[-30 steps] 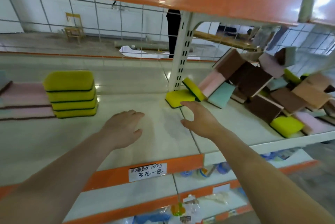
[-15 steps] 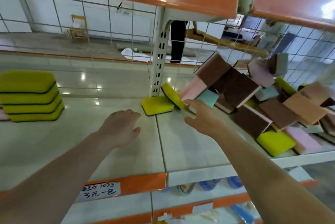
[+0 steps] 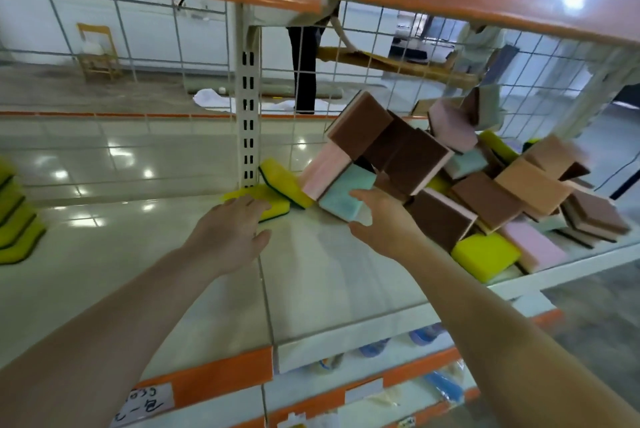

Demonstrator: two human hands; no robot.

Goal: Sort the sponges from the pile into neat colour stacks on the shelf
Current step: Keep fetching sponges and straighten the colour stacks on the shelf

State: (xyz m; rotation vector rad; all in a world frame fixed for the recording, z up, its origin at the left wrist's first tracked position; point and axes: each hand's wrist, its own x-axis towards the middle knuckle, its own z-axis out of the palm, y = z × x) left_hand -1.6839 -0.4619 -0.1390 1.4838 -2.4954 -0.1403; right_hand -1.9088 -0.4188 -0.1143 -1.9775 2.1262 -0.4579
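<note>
The fingers of the right hand [image 3: 382, 219] are curled around the teal sponge [image 3: 346, 197], with the thumb below its near edge and the other fingers over its right side, so the hand grips it at the left end of the pile [image 3: 467, 178]. This teal sponge is tilted and leans against a pink sponge [image 3: 320, 169], which itself leans under a brown-faced sponge [image 3: 358, 122]. The fingers of the left hand [image 3: 230, 231] are relaxed and slightly apart, and they hold nothing; the fingertips lie on the near edge of a flat yellow sponge [image 3: 277, 207]. I cannot tell if they press on it or only touch it. A second yellow sponge [image 3: 282, 178] leans tilted on the back part of the flat one, just beside the white upright post [image 3: 247, 122] at the back edge of the shelf [image 3: 329, 282]. The pile covers the right part of the shelf up to the wire grid [image 3: 415, 56] at the back, with brown, pink, teal, tan and yellow sponges mixed in disorder. One yellow sponge [image 3: 485, 256] lies near the front edge of the shelf, at the right. At the far left edge, a stack of yellow sponges [image 3: 15, 219] stands, only partly in view. On the orange front strip of the shelf, at the left, a handwritten price label [image 3: 147, 401] is fixed.
</note>
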